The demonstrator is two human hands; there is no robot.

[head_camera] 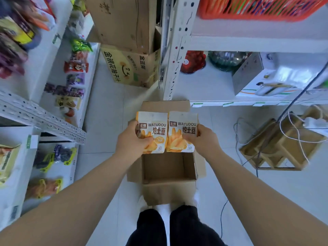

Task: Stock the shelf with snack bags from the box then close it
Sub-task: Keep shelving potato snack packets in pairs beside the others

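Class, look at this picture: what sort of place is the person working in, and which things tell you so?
Probably a small shop or its stockroom. White metal shelving holds packaged snacks, cardboard cartons are stacked on the floor, and price tags line a shelf edge.

Left snack bag (pixel 153 132): "WATUDOU", big chars "挖土豆", red tag "正嘻" (approx, small), orange circle w/ "20".
Right snack bag (pixel 182 131): same print, "WATUDOU", "挖土豆", red tag top left.
Yellow carton (pixel 124 68) at back: "金银花柚子汁" seen upside down; side panel has more chars, too blurry to read.
Shelf price tags (pixel 228 104): green/white, text too small.
Shelf bags, left side (pixel 76 66): print blurred, unreadable.
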